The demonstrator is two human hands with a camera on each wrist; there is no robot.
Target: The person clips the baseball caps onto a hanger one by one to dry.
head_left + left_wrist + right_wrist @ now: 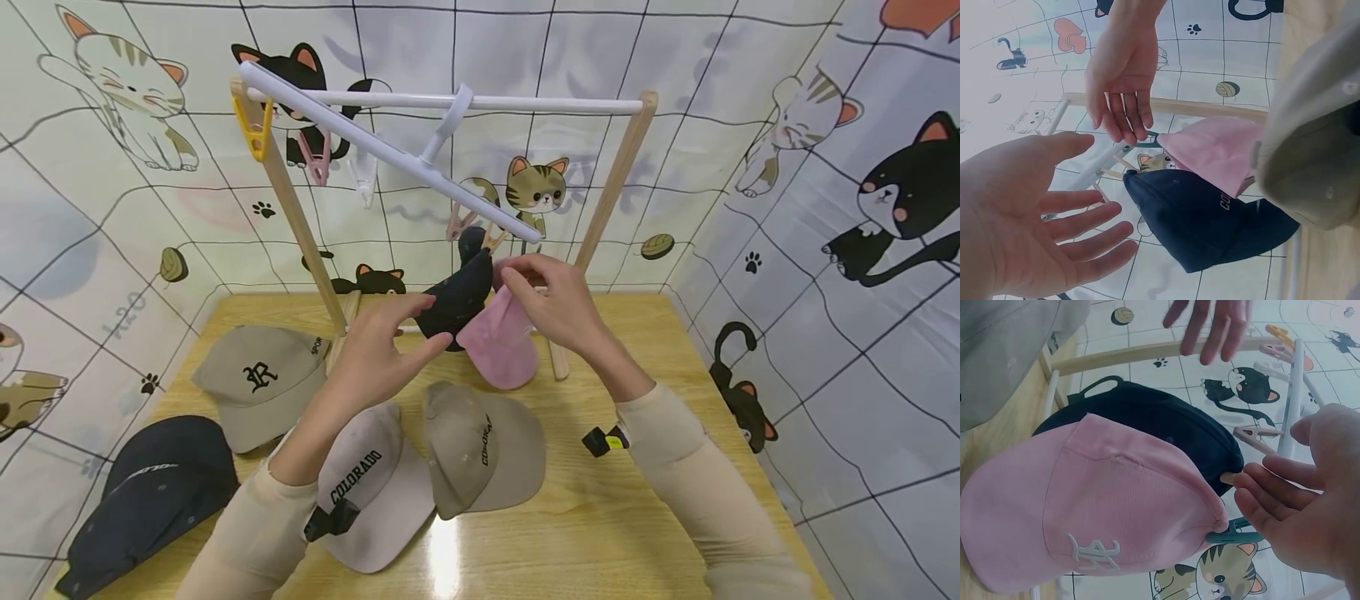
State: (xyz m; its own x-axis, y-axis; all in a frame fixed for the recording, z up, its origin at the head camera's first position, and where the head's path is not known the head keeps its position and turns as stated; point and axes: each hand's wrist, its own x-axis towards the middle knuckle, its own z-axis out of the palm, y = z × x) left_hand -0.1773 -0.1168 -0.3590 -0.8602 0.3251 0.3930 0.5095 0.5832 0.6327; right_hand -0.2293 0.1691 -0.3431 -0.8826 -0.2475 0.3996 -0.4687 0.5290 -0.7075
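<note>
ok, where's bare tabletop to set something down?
Head view: tabletop between central tan cap and right sleeve; also a patch between rack's right leg and right curtain. Crowded: left side, with navy cap, R cap and COLORADO cap.

The rack (615, 182) stands at the table's (630, 517) twelve o'clock, the hanger (390, 156) hooked on its rail (570, 105). From the hanger's four o'clock end hang the front cap (504, 343) and, at its ten, the rear cap (455, 302). Around the front cap: right hand (558, 304) at two, left hand (375, 350) at nine; on the table, a first cap (480, 454) at six, second cap (381, 492) past seven, third cap (157, 487) past eight, fourth cap (266, 387) before nine.
</note>
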